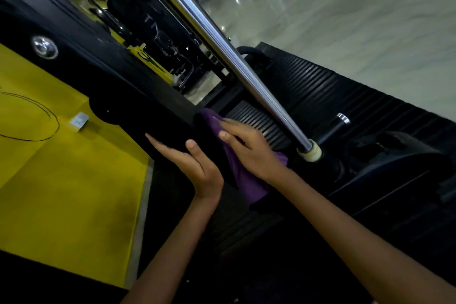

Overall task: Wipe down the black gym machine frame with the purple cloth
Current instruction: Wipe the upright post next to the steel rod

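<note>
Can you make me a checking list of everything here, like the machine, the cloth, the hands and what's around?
Surface: glossy black gym machine frame running diagonally, with a round chrome bolt.
Job's things: soft purple cloth pressed against the frame's end, part hanging below.
Clutter: small white tag on the yellow floor mat.
Grippers: right hand lies on the cloth with straight fingers; left hand rests flat-fingered against the frame.
Cables: nothing seen; only a thin dark curved line on the mat.
Surroundings: shiny chrome guide rod, black ribbed weight stack, pale polished floor.
</note>
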`<state>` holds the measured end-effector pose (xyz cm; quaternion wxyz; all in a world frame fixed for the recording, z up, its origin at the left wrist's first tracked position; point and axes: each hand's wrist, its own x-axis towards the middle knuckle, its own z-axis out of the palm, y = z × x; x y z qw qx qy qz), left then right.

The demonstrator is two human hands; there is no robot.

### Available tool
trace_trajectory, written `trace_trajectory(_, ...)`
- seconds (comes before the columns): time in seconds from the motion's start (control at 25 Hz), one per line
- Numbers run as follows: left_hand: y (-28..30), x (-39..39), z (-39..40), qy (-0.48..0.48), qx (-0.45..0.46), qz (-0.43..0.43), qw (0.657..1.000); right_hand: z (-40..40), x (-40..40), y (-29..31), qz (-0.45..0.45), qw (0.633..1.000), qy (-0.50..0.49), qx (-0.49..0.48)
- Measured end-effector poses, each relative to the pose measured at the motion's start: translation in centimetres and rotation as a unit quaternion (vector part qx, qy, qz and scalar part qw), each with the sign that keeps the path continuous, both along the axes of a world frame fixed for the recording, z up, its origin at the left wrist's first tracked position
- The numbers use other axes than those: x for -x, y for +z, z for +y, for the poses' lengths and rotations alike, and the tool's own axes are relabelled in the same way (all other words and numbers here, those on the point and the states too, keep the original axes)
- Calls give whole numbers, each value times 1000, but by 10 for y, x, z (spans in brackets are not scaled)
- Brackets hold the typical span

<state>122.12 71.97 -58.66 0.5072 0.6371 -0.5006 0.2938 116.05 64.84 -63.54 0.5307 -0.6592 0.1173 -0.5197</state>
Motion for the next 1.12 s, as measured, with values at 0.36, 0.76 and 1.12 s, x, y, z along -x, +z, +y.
trace_trajectory(0.36,48,23,42,-38,-149,165,974,2,7,59,111,988,9,-109)
trace_trajectory(0.76,197,14,-1,68,-84,114,988,32,22,130,111,982,0,-151)
trace_trajectory(1.12,163,29,39,-15,-269,223,937,14,25,194,137,969,31,-203)
